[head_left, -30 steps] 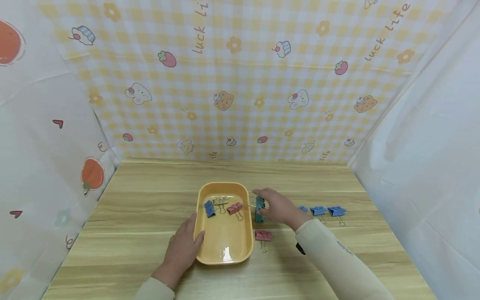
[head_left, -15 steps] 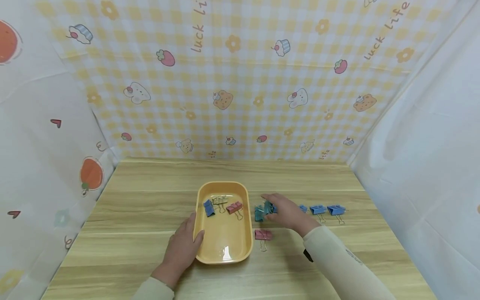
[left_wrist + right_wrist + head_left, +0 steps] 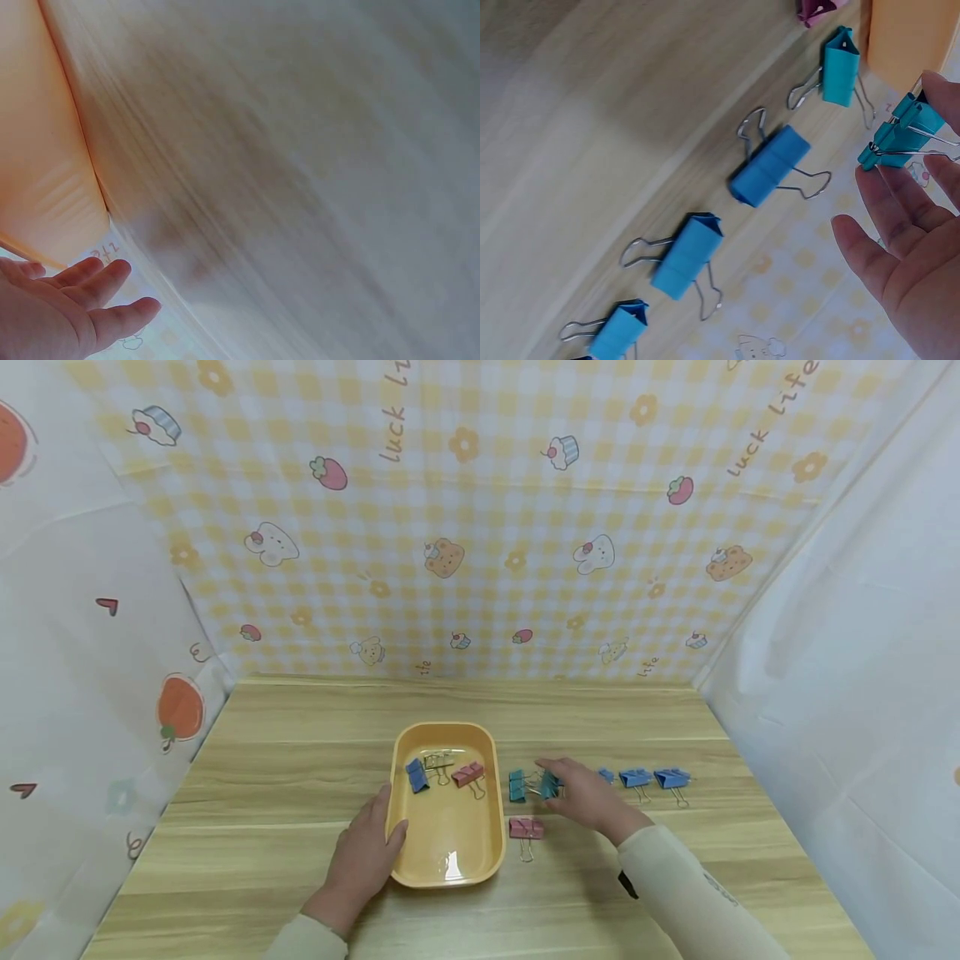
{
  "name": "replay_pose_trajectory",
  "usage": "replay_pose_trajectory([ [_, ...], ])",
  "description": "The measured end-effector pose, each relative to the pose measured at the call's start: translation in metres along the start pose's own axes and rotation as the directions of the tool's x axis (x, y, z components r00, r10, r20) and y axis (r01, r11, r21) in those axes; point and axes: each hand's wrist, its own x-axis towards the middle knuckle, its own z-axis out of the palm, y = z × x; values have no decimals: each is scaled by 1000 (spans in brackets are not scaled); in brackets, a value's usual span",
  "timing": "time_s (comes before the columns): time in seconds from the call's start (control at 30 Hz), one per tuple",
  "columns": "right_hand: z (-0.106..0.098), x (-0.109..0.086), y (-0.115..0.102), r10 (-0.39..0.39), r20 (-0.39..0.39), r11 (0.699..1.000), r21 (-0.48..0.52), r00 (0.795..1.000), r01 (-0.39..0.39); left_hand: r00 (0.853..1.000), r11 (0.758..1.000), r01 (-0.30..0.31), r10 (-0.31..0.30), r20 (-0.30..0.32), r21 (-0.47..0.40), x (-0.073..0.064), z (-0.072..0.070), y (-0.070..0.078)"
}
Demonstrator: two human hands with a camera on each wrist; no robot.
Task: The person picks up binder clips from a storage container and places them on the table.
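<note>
My right hand (image 3: pixel 588 792) holds a teal binder clip (image 3: pixel 907 131) between thumb and fingers, right of the tray. A second teal binder clip (image 3: pixel 517 786) lies on the table by the tray's right side, with a pink binder clip (image 3: pixel 526 828) nearer to me. My left hand (image 3: pixel 363 843) rests at the left side of the yellow tray (image 3: pixel 448 881), thumb over its rim. In the left wrist view its fingers (image 3: pixel 101 289) are spread loosely beside the tray wall. Inside the tray lie a blue clip (image 3: pixel 417 776), a gold clip (image 3: pixel 439 762) and a pink clip (image 3: pixel 468 774).
Several blue binder clips (image 3: pixel 672 778) lie in a row to the right on the wooden table (image 3: pixel 300 718); my right hand partly covers the nearest. A checked cloth (image 3: pixel 480 502) hangs behind the table, and white cloths (image 3: pixel 847 693) flank it.
My right hand has moved right, away from the tray, carrying one teal clip. The other teal clip stays by the tray. My left hand and the tray hold their place.
</note>
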Motion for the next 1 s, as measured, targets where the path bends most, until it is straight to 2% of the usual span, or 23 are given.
replay_pose_trajectory([
  [0.27, 4, -7, 10, -4, -22, 1000, -8, 1000, 4, 1000, 1000, -6, 6, 2, -10, 0, 0, -1],
  [0.63, 15, -14, 24, 41, -11, 999, 27, 999, -41, 1000, 1000, -4, 4, 1, -23, 1, 1, -2],
  [1.0, 21, -21, 27, 89, -4, 995, 38, 996, -89, 1000, 1000, -6, 6, -3, -25, 1, 2, -2],
])
